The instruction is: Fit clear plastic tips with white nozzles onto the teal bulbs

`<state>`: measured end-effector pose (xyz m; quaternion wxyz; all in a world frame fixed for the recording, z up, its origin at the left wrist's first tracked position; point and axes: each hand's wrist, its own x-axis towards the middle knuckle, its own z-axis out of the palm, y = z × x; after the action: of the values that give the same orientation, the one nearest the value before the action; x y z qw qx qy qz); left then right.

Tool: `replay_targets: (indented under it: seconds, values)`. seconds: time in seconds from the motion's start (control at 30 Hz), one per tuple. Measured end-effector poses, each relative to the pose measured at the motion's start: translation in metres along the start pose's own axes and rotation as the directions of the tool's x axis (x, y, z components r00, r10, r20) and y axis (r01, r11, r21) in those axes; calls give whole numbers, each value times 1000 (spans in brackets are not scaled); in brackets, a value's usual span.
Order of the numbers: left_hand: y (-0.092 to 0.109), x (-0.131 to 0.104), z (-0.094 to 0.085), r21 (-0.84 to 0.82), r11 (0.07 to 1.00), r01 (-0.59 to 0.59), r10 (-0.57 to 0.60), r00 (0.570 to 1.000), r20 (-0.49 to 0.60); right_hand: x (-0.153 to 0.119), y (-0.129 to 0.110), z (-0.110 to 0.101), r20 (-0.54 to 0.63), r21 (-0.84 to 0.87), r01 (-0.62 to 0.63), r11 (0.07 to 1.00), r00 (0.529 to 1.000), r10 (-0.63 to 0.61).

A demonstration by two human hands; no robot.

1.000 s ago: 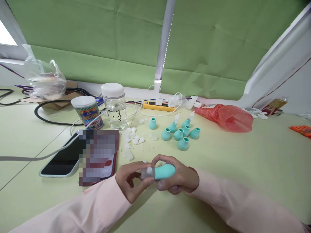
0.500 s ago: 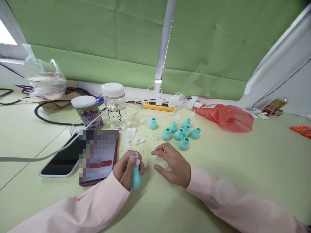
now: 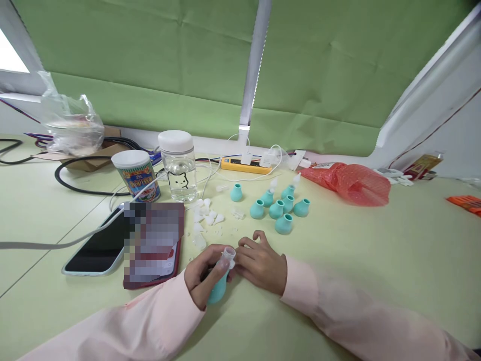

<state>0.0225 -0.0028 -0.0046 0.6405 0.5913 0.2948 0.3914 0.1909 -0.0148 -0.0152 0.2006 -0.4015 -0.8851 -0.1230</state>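
Observation:
My left hand (image 3: pixel 208 271) is closed around a teal rubber squeeze bulb (image 3: pixel 218 291). A clear plastic nozzle (image 3: pixel 229 253) points up from the bulb, with my thumb pressed against it. Right beside it, my right hand (image 3: pixel 261 264) has its fingers curled in towards the nozzle. Its thumb and fingertips are hidden, so what they pinch, if anything, does not show. Beyond my hands stand several teal bulbs (image 3: pixel 283 224), two of them with translucent tips (image 3: pixel 273 185). Small white plastic pieces (image 3: pixel 212 217) lie scattered left of these bulbs, and a translucent piece (image 3: pixel 199 240) is near my left hand.
Two phones (image 3: pixel 95 245) lie at the left, crossed by a grey cable. Behind them are a printed cup (image 3: pixel 141 178) and a clear bottle (image 3: pixel 180 175) with a white lid. A yellow power strip (image 3: pixel 244 165) and red bubble wrap (image 3: pixel 349 183) lie along the back.
My left hand has shifted right with the squeeze bulb, uncovering a translucent piece. My right hand has moved in beside it and its fingers have curled. The white piece under it is no longer visible.

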Motion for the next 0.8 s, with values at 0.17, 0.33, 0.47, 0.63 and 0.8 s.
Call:
replay_targets:
  seconds: [0.17,0.33,0.47,0.63,0.8]
  values:
    - [2,0,1,110,994,11,-12,1000,7,4,13,-16,-105,173,-197,965,970,217]
    - [1,0,-1,264,965,9,-8,1000,-6,11,9,-39,132,893,-361,269,781,610]
    - [2,0,1,310,951,3,-5,1000,6,11,0,-44,331,924,-374,-74,692,642]
    - [1,-1,1,412,910,-51,37,998,41,11,4,-48,342,894,-446,45,742,577]
    - [-6,-3,0,535,810,-241,199,971,135,13,14,-60,452,839,-531,119,802,390]
